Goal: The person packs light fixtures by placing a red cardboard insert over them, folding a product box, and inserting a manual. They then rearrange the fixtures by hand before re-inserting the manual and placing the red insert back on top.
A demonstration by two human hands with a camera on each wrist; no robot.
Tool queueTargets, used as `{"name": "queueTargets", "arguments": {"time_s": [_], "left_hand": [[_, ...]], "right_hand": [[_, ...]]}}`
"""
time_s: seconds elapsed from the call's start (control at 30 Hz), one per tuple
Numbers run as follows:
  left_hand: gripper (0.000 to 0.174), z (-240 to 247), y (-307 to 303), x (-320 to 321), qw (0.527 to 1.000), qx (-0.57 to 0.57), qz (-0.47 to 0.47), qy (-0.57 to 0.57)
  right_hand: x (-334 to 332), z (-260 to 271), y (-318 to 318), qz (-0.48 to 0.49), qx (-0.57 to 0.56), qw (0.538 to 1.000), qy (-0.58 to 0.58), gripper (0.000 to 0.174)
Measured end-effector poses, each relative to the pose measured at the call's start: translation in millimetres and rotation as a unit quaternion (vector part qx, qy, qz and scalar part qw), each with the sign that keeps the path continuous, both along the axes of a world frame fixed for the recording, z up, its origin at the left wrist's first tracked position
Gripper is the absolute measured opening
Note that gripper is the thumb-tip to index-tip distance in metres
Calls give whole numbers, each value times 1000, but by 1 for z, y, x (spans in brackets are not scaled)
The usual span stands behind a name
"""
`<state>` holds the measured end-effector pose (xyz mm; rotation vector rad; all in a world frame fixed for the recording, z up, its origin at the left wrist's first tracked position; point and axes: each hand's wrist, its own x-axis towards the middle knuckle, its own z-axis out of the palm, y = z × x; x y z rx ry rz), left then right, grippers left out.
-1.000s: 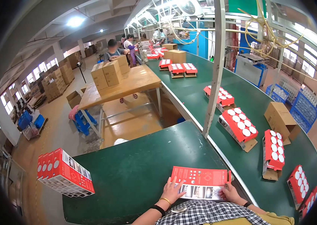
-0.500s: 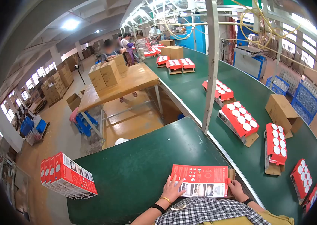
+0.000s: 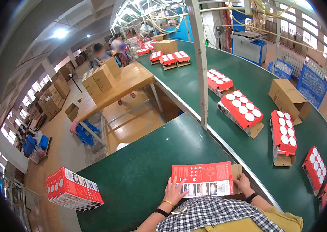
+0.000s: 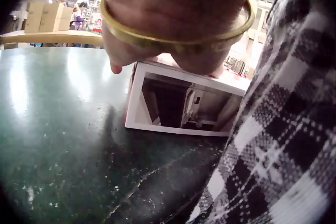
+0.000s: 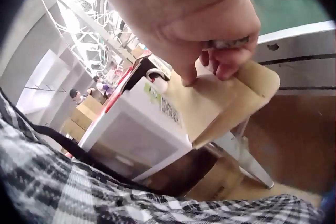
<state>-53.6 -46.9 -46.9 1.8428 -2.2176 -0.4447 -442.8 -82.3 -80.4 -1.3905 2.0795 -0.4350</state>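
A red and white printed carton lies flat on the green tabletop, close against the checked apron. My left hand rests on its left part with the fingers spread; a yellow bangle circles that wrist. At the carton's right end, a brown cardboard flap sticks out. My right hand is at this flap, its bent fingers holding it; the right wrist view shows the fingertips on the brown flap. A white side panel with a code label shows beside it. The left wrist view shows the carton's picture-printed side.
Several similar cartons stand in a row at the table's left edge. Red trays with white discs sit on the green conveyor, beyond a metal post. A brown box stands there too. A wooden table holds more boxes.
The right hand has shifted from the carton's near right corner to the end flap, which now sticks out further. The left hand stays on the carton. The head view has turned slightly.
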Motion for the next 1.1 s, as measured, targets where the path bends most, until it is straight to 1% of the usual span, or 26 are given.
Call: {"name": "queueTargets", "arguments": {"time_s": [0.03, 0.13, 0.17, 0.2, 0.27, 0.3, 0.33, 0.37, 0.4, 0.43, 0.47, 0.53, 0.57, 0.63, 0.7, 0.8, 0.87, 0.9, 0.93, 1.0, 1.03, 1.07, 1.1], "left_hand": [[70, 1, -1, 0, 1000, -3, 4, -4], [69, 4, -1, -1, 1000, -2, 2, -10], [69, 3, 1, 0, 1000, -4, 2, 0], [69, 2, -1, 1, 1000, -9, 3, 10], [69, 0, -1, 2, 1000, -12, 4, 0], [69, 1, -1, 1, 1000, -8, 6, -6], [69, 2, -1, 0, 1000, -9, 9, -6], [69, 2, 0, 0, 1000, -8, 14, -8], [69, 3, 1, 1, 1000, -5, 19, -10], [69, 2, 2, 1, 1000, -6, 22, -10], [69, 2, 2, 1, 1000, -9, 24, -11], [69, 1, 3, 0, 999, -12, 27, -11], [69, 1, 4, 0, 1000, -15, 25, -6], [70, 4, 2, 0, 999, -20, 26, -4], [70, 7, 2, -1, 1000, -2, 26, -17], [69, 2, 2, 0, 1000, -12, 26, -7], [69, -1, 3, 1, 1000, -13, 27, -3], [69, -1, 3, 0, 999, -12, 34, 1], [69, -1, 3, 0, 999, -10, 41, 6], [69, 0, 4, -1, 999, -14, 40, 11], [69, 3, 4, -1, 999, -4, 40, 2], [69, 5, 5, -2, 999, 7, 40, -7], [69, 4, 5, -2, 999, 9, 43, -6]], "right_hand": [[1, 2, 0, -2, 1, 1000, 0, 45], [8, 9, 0, 26, -73, 989, 129, 59], [9, 10, 2, 36, -106, 984, 137, 44], [10, 6, 1, 33, -111, 984, 134, 44], [10, -21, 4, 101, -60, 990, 76, 26], [9, -51, 10, 91, -187, 977, 48, 19], [10, -29, 10, 94, -189, 976, 49, 19], [6, -4, 16, 45, -56, 986, -148, 19], [7, 24, 22, -7, 83, 938, -336, 20], [7, 38, 25, -22, 111, 924, -366, 24], [5, 42, 26, -20, 112, 924, -366, 24], [3, 47, 27, -52, 130, 905, -402, 21], [1, 45, 26, -49, 131, 905, -401, 21], [-5, 38, 23, -7, 95, 931, -352, 19], [-12, 35, 24, 5, 94, 936, -340, 18], [-24, 33, 30, 13, 101, 938, -330, 18], [-37, 24, 30, 141, 111, 961, -210, 17], [-37, 20, 33, 176, 118, 944, -252, 17], [-30, 33, 31, 174, 116, 945, -253, 17], [-16, 58, 28, 251, 160, 940, -165, 18], [-16, 49, 23, 202, 169, 947, -184, 18], [-13, 42, 15, 203, 171, 947, -183, 18], [-10, 34, 6, 107, 144, 954, -239, 19]]}}
